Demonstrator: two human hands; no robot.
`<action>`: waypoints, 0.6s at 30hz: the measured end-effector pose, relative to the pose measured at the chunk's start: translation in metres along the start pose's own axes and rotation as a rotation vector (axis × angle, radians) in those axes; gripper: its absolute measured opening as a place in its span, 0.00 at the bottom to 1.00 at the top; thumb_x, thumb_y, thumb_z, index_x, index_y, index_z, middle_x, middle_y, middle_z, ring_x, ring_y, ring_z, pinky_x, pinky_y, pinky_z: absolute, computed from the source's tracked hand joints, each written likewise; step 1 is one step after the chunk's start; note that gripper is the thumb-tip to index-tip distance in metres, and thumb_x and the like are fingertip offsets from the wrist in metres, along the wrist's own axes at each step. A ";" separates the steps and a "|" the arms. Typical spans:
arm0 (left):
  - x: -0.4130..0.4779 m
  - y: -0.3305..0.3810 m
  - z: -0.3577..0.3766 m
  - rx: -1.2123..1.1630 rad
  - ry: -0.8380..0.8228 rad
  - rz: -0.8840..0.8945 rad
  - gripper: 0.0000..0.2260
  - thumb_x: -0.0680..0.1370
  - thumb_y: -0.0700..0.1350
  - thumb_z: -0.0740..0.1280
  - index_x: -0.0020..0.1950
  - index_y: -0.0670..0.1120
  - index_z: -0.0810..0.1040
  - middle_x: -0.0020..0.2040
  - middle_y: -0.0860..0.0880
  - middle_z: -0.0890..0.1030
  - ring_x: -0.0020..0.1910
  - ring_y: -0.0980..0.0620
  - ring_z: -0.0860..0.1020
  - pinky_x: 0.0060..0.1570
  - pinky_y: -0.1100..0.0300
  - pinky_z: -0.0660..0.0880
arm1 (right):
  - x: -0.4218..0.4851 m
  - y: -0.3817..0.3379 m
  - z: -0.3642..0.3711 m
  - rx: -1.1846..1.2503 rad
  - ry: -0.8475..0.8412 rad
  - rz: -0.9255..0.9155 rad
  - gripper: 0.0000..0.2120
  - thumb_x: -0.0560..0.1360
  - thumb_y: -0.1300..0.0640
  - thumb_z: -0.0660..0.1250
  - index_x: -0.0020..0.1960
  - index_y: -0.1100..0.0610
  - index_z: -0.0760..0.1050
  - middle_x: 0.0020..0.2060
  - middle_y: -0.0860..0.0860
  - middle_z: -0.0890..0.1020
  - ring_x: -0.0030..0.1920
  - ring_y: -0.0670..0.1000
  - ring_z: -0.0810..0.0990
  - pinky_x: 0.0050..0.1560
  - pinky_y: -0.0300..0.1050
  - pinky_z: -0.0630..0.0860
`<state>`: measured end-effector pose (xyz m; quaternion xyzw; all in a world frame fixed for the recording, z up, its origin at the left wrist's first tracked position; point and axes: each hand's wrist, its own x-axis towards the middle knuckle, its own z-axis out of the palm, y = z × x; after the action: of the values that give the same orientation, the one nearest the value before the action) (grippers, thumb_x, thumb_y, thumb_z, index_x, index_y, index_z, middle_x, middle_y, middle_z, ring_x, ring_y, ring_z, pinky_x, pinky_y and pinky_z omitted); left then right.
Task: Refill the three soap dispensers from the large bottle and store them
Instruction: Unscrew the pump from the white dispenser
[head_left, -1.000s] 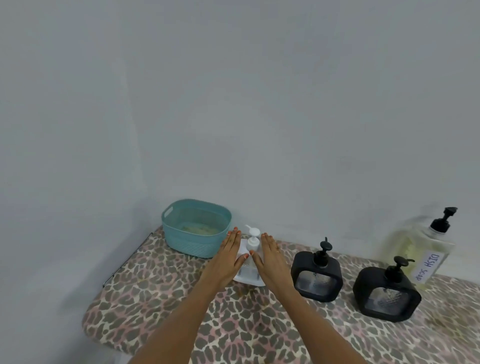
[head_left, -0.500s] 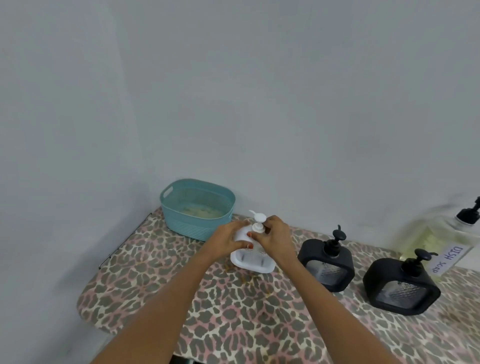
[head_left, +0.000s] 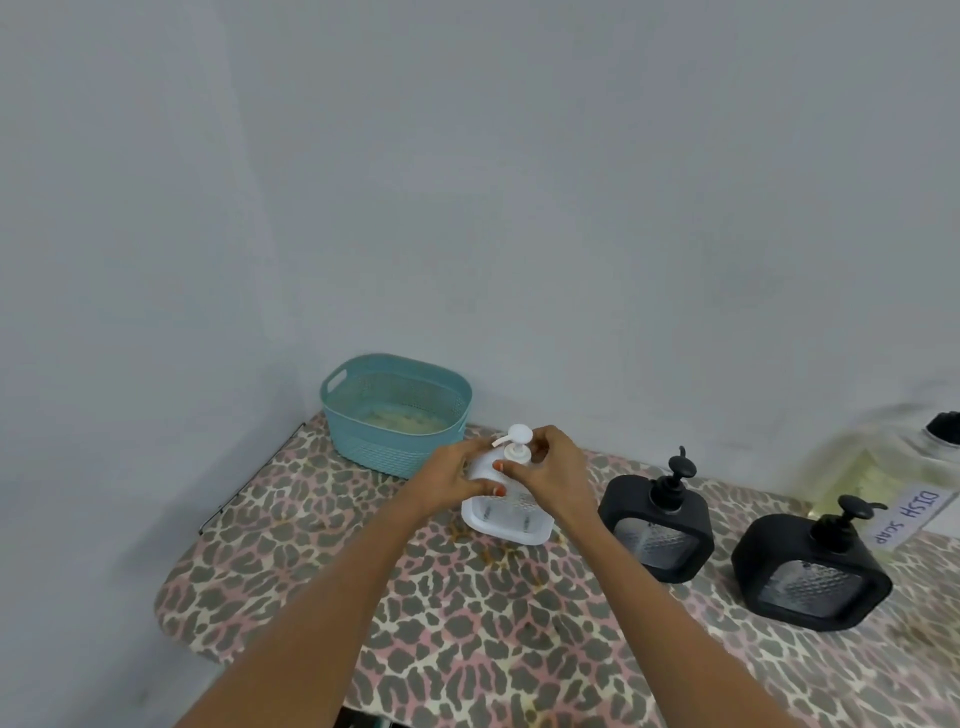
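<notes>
The white dispenser (head_left: 506, 512) stands upright on the table (head_left: 467, 623), between both hands. The left hand (head_left: 457, 480) grips its shoulder from the left. The right hand (head_left: 556, 475), nearer the vertical pump (head_left: 518, 439), seems to pinch its collar, though fingers partly hide the contact.

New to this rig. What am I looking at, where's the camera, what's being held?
There is no machine here, just a person's two bare hands. One wide-angle camera worn on the head looks forward and down at them. On the leopard-print table stand a teal basket, a white dispenser, two black dispensers and, at the right edge, a large bottle labelled dish soap. The left hand grips the white dispenser's body. The right hand pinches its pump neck. Nothing else is held.
</notes>
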<state>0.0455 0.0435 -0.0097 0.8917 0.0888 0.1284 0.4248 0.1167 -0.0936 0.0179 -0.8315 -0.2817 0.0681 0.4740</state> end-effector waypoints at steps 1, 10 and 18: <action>0.000 -0.001 0.000 0.001 -0.001 -0.001 0.28 0.68 0.45 0.74 0.67 0.45 0.70 0.61 0.47 0.78 0.58 0.52 0.76 0.57 0.61 0.71 | 0.000 0.001 0.000 0.005 0.006 -0.006 0.19 0.67 0.58 0.74 0.54 0.61 0.73 0.47 0.53 0.78 0.43 0.47 0.73 0.39 0.33 0.67; 0.001 -0.003 0.001 0.009 0.006 -0.027 0.28 0.69 0.46 0.74 0.67 0.46 0.70 0.63 0.48 0.76 0.60 0.51 0.75 0.58 0.61 0.70 | -0.008 0.001 0.003 0.168 -0.049 0.023 0.14 0.69 0.65 0.67 0.53 0.55 0.75 0.43 0.50 0.78 0.46 0.51 0.76 0.41 0.37 0.69; 0.000 -0.003 0.002 -0.001 0.010 -0.037 0.28 0.69 0.44 0.74 0.67 0.46 0.70 0.63 0.47 0.76 0.60 0.52 0.75 0.58 0.63 0.69 | -0.007 0.003 0.015 0.134 0.148 0.005 0.17 0.66 0.57 0.75 0.50 0.57 0.71 0.44 0.50 0.74 0.45 0.50 0.74 0.40 0.36 0.67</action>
<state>0.0465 0.0440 -0.0135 0.8892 0.1075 0.1248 0.4269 0.1064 -0.0879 0.0063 -0.8014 -0.2385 0.0263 0.5479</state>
